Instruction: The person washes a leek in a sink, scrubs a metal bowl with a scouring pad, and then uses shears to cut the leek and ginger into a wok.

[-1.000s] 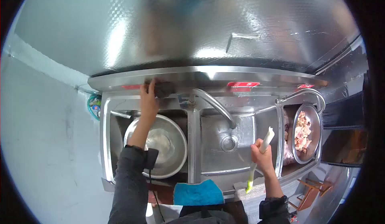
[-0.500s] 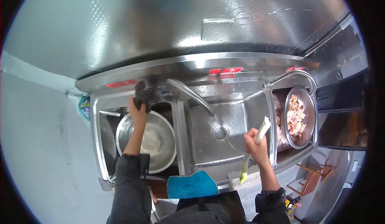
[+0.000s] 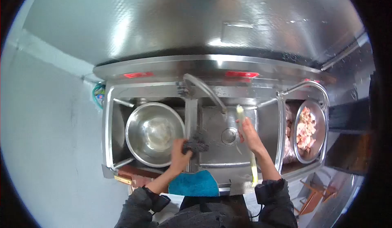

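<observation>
Steel sink beneath us: at three o'clock from the drain, a pale stalk lies in our loosely curled right hand; towards nine, our left hand grips a dark scrubber. Too slack a hold could drop the stalk.

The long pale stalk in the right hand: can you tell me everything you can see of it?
The long, slender, whitish-to-green stalk looks like a fresh vegetable, perhaps a leek or large scallion. Its far end is pale; its near end is bright yellow-green and bends slightly. The right hand holds it by its upper part and hides some of its length. It points away from the person, its far part over the middle stainless-steel basin. I can't tell whether its near end touches anything.
</observation>
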A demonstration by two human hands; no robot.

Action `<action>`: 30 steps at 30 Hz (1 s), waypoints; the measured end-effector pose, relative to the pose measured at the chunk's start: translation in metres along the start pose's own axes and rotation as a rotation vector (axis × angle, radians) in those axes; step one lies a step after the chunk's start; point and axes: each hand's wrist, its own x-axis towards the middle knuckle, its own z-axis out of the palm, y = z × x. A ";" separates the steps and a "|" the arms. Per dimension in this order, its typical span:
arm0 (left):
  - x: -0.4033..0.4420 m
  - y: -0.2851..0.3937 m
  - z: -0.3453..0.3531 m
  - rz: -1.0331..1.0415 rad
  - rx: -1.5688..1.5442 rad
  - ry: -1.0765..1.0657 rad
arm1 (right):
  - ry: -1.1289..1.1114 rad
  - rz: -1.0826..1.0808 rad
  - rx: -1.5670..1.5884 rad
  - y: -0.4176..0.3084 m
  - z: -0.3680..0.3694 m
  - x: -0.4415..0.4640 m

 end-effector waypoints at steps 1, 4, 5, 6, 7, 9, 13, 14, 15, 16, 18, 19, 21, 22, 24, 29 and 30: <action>-0.009 -0.002 0.004 0.025 0.008 -0.036 | -0.033 -0.003 -0.002 0.007 0.004 0.011; -0.029 -0.007 0.009 -0.022 -0.015 -0.070 | -0.167 -0.040 -0.003 0.019 0.019 0.036; -0.036 -0.010 0.005 -0.037 -0.010 -0.048 | -0.194 -0.035 -0.004 0.022 0.027 0.039; -0.041 -0.012 0.003 -0.062 -0.026 -0.057 | -0.147 -0.082 -0.062 0.021 0.035 0.041; -0.046 -0.014 -0.001 -0.083 -0.042 -0.068 | -0.098 -0.133 -0.118 0.021 0.042 0.044; -0.057 -0.024 -0.012 -0.130 -0.016 -0.044 | -0.084 -0.113 -0.163 0.032 0.043 0.053; -0.070 -0.048 -0.034 -0.151 -0.004 0.079 | -0.134 -0.097 -0.170 0.024 0.056 0.057; -0.073 -0.053 -0.038 -0.164 0.013 0.121 | -0.049 -0.036 -0.151 0.021 0.058 0.056; -0.074 -0.058 -0.044 -0.171 0.012 0.126 | 0.039 0.025 -0.133 0.020 0.059 0.056; -0.073 -0.063 -0.050 -0.177 0.068 0.163 | 0.081 0.105 -0.140 0.022 0.059 0.060; -0.066 -0.067 -0.062 -0.218 0.132 0.202 | 0.040 0.098 -0.076 0.030 0.049 0.060; -0.066 -0.071 -0.065 -0.222 0.128 0.202 | 0.000 0.088 -0.008 0.032 0.044 0.059; -0.064 -0.087 -0.068 -0.200 0.139 0.214 | -0.015 0.101 0.018 0.031 0.042 0.057; -0.066 -0.093 -0.068 -0.205 0.134 0.203 | 0.046 0.047 -0.006 0.028 0.044 0.055; -0.066 -0.102 -0.066 -0.223 0.136 0.188 | 0.105 -0.006 -0.029 0.022 0.044 0.053; -0.059 -0.147 -0.065 -0.284 0.232 0.180 | -0.036 0.061 0.174 0.015 0.037 0.048; -0.053 -0.161 -0.068 -0.338 0.259 0.199 | -0.027 0.063 0.178 0.012 0.037 0.047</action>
